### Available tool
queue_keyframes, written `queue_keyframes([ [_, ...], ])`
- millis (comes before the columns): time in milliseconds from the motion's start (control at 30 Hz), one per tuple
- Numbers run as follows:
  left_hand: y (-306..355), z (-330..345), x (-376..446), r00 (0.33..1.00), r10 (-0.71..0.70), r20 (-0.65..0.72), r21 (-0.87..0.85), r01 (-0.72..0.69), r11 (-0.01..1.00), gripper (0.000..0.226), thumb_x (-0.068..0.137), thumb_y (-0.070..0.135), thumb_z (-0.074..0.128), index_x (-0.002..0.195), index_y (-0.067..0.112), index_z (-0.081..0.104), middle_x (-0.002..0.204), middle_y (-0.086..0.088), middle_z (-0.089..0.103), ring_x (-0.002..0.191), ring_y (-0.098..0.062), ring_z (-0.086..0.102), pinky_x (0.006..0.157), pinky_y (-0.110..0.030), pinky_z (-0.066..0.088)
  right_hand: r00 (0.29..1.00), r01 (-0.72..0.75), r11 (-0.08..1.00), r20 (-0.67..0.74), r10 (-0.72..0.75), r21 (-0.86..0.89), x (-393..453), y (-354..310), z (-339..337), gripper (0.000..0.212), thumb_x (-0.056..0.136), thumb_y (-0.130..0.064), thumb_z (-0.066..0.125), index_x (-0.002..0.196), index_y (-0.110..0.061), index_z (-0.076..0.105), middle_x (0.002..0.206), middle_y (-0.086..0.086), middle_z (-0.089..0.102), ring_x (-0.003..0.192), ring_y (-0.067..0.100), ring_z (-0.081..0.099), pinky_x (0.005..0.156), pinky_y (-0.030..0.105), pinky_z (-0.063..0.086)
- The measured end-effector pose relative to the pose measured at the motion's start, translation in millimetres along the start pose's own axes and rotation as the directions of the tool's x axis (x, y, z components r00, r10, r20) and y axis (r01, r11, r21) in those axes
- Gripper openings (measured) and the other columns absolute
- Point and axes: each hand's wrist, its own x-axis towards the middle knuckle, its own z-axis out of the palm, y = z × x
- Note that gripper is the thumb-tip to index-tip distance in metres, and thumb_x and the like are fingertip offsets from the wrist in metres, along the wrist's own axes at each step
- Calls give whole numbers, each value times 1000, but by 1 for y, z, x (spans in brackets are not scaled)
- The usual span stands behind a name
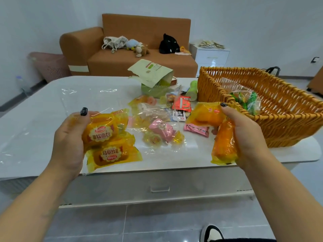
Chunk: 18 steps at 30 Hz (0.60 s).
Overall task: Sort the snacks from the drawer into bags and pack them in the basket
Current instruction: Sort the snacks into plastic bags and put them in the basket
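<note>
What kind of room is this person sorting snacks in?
Most likely a home living room. An orange-brown sofa with plush toys on it stands behind a low white coffee table, a small white drawer cabinet sits beside the sofa, and a pink laundry hamper stands against the wall.

Walls: plain white painted walls (244,18), evenly lit.
Floor: grey glossy floor tiles (139,222) with thin joints.
Sofa: orange-brown fabric sofa (139,62) against the back wall, one rounded armrest on its left side.
On the sofa: a cream drawstring cloth bag (114,42), a blue and a brown plush toy (138,47), a black bag (168,44).
Left corner: pink perforated plastic laundry bin (50,66) beside the sofa.
Right of sofa: white glossy drawer cabinet (212,56) with papers on top.
Table: white glossy low table (43,95) with rounded corners.
</note>
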Motion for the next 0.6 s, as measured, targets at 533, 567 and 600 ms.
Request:
queue_keyframes([
  [533, 4, 9, -14, 983, 32, 183, -17, -30, 999, 47, 63, 68, 67, 89, 30, 75, 96, 5, 74, 85, -13, 72, 62, -24, 58, 996, -82, 978, -60, 72, -189, -1, 6, 15, 29, 81, -40, 71, 70, -19, 55, 69, 6, 66, 60, 24, 69, 54, 29, 55],
  [567, 4, 10, -15, 986, 22, 164, -20, -19, 1000, 42, 66, 64, 62, 87, 30, 75, 95, 5, 74, 84, -13, 72, 61, -23, 58, 996, -71, 978, -62, 59, -198, -1, 6, 16, 29, 81, -40, 71, 69, -18, 57, 68, 6, 67, 59, 22, 69, 53, 28, 55],
  [600, 4, 11, -15, 989, 16, 148, -13, -15, 1000, 39, 69, 60, 58, 88, 30, 73, 93, 7, 74, 83, -11, 72, 60, -22, 58, 997, -55, 975, -59, 43, -213, -2, 6, 15, 29, 82, -39, 71, 68, -17, 58, 69, 6, 67, 56, 20, 69, 51, 26, 54],
])
